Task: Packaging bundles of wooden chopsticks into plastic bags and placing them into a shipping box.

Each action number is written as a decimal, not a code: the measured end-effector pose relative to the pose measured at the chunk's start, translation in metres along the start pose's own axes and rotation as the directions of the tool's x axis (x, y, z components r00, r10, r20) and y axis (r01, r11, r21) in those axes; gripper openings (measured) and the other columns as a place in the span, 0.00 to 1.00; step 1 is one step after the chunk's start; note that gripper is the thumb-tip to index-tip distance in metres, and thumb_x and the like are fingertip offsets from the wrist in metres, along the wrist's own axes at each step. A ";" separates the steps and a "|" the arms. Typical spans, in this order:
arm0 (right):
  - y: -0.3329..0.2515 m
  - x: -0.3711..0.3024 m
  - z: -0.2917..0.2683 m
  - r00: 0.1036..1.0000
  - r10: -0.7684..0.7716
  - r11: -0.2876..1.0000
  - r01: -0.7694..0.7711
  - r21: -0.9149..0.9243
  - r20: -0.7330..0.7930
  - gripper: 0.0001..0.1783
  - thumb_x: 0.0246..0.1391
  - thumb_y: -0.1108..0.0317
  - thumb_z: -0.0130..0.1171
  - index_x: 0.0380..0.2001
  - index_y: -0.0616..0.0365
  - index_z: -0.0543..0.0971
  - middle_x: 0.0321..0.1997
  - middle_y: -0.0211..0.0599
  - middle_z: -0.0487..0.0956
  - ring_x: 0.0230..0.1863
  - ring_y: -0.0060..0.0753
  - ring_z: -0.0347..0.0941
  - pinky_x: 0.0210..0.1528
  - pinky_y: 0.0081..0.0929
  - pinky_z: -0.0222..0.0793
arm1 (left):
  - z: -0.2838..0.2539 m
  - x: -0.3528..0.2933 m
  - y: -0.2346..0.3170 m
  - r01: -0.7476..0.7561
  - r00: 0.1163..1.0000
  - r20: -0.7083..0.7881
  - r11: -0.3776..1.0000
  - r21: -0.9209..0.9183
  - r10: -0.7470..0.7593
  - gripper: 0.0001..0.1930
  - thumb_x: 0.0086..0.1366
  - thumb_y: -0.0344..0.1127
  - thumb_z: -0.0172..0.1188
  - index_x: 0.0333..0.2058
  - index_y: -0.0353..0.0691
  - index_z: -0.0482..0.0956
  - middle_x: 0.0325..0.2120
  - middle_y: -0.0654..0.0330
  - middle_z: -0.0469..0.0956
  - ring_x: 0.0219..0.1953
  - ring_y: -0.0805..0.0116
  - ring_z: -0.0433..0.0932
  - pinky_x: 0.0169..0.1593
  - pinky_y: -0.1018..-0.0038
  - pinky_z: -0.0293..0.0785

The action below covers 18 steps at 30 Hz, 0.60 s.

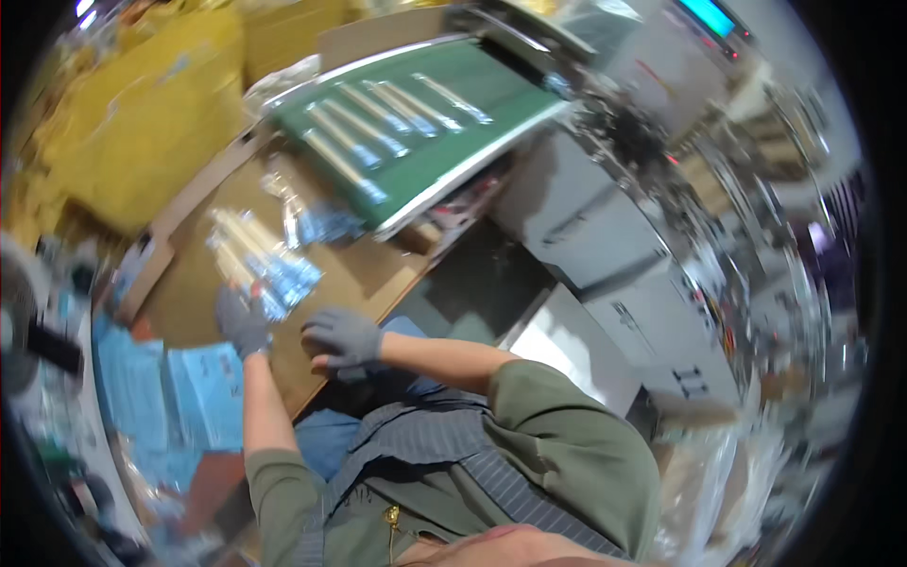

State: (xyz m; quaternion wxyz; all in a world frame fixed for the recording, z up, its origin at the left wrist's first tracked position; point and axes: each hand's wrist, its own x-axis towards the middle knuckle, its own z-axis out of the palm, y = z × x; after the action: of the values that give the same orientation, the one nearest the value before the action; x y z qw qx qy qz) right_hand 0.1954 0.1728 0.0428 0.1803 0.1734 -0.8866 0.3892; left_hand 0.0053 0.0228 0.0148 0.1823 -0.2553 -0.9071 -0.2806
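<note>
A small heap of slim pale sticks in clear, blue-ended wrappers (pixel 260 255) lies on the brown work table (pixel 354 283). My left hand (pixel 243 321), in a grey glove, is at the heap's near end and seems to touch it. Blur hides whether its fingers grip a stick. By the table's near edge, my right hand (pixel 345 338), also gloved in grey, is held apart from the heap. Its fingers are loosely bent with the thumb away from them, and nothing shows in it. More clear and blue wrapped pieces (pixel 326 227) lie beyond the heap.
A green conveyor belt (pixel 453 104) behind the table carries several wrapped sticks in a row. Light-blue printed packs (pixel 206 397) are stacked at left. Yellow sacks (pixel 142 123) bulge at far left. Grey machine cabinets (pixel 595 227) and a white box (pixel 557 345) stand to the right.
</note>
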 end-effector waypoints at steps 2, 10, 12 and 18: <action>-0.006 0.002 -0.012 0.980 0.063 0.998 -0.065 -0.005 -0.186 0.28 0.51 0.52 0.60 0.49 0.59 0.71 0.52 0.49 0.70 0.52 0.56 0.68 0.56 0.44 0.63 | -0.007 0.003 0.016 0.032 0.999 0.014 0.997 -0.075 -0.031 0.26 0.60 0.51 0.59 0.48 0.34 0.73 0.47 0.43 0.74 0.51 0.45 0.70 0.57 0.58 0.63; 0.072 0.096 -0.185 0.799 -0.081 0.727 -0.362 -0.584 -0.595 0.34 0.52 0.52 0.61 0.55 0.65 0.68 0.56 0.56 0.70 0.59 0.56 0.64 0.61 0.43 0.58 | -0.004 -0.011 -0.002 0.002 0.995 -0.098 1.000 -0.031 -0.005 0.29 0.61 0.52 0.58 0.50 0.31 0.72 0.50 0.43 0.72 0.54 0.47 0.69 0.60 0.59 0.60; 0.111 0.102 -0.240 0.755 0.218 0.599 -0.604 -0.527 -0.618 0.41 0.51 0.40 0.58 0.56 0.64 0.69 0.57 0.59 0.69 0.61 0.57 0.61 0.63 0.42 0.55 | -0.005 -0.010 0.003 0.026 0.997 -0.075 0.999 -0.040 -0.029 0.31 0.60 0.54 0.58 0.50 0.31 0.73 0.51 0.43 0.72 0.55 0.47 0.68 0.60 0.58 0.60; 0.187 0.086 -0.299 0.480 0.650 0.273 -0.871 -0.408 -0.589 0.45 0.53 0.30 0.44 0.59 0.60 0.68 0.59 0.57 0.69 0.63 0.53 0.63 0.64 0.38 0.55 | -0.002 -0.006 0.007 -0.018 0.993 -0.116 0.999 -0.034 0.014 0.29 0.61 0.51 0.59 0.51 0.31 0.72 0.50 0.44 0.73 0.54 0.49 0.70 0.59 0.60 0.62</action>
State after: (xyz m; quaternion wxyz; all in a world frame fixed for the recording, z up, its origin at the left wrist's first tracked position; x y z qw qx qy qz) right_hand 0.0914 0.5030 0.1537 0.1513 -0.4196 -0.8891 0.1026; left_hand 0.0144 0.0241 0.0165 0.2322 -0.2488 -0.8880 -0.3093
